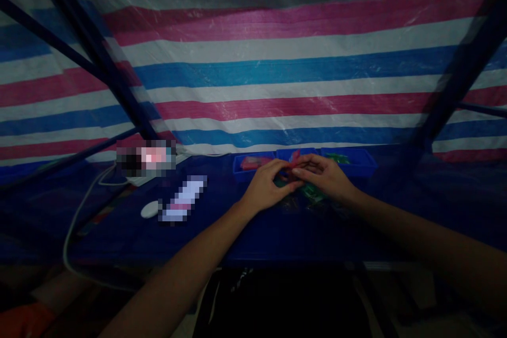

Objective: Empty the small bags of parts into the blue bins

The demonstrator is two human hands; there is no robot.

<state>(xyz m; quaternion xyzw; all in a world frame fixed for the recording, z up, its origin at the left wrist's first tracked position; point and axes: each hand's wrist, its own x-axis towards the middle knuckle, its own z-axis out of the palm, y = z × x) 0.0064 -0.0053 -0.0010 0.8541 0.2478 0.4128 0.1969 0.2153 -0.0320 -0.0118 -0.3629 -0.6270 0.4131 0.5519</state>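
Over the blue table, my left hand [266,184] and my right hand [325,175] meet with fingertips nearly touching. Both have curled, pinching fingers; what they hold is too dark and small to name. A pinkish-red piece [294,156] shows at the fingertips, and I cannot tell whether it is held or lies in the bin behind. Under my right hand lie green pieces [312,193], seemingly in clear plastic. Just beyond my hands stand three blue bins: the left bin [237,168] has pink packets [255,162], the middle bin [291,152] is mostly hidden, the right bin [366,165] contains green packets [337,158].
A blurred phone-like object [184,198] and a white round object [151,209] lie left on the table [253,237]. Behind them are another blurred item [146,158] and a white cable [73,227]. Blue frame bars [91,58] and striped sheeting [277,74] enclose the table.
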